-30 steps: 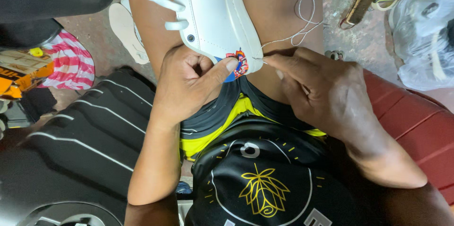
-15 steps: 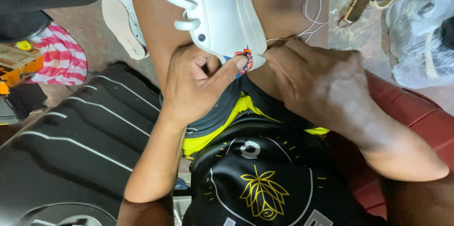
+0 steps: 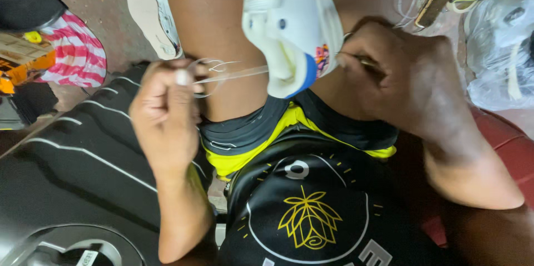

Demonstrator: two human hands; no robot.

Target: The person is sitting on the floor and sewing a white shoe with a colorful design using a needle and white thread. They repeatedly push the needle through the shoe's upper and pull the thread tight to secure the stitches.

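Left hand (image 3: 167, 113) clenched on taut thread (image 3: 233, 74) running from white sneaker (image 3: 289, 26) heel; right hand (image 3: 406, 77) pinches a needle (image 3: 364, 61) at the heel.

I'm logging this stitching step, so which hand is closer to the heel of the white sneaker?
Right. The right hand presses against the white sneaker at its heel, by the colourful patch. The left hand is off to the side, apart from the shoe, pulling a thread taut.
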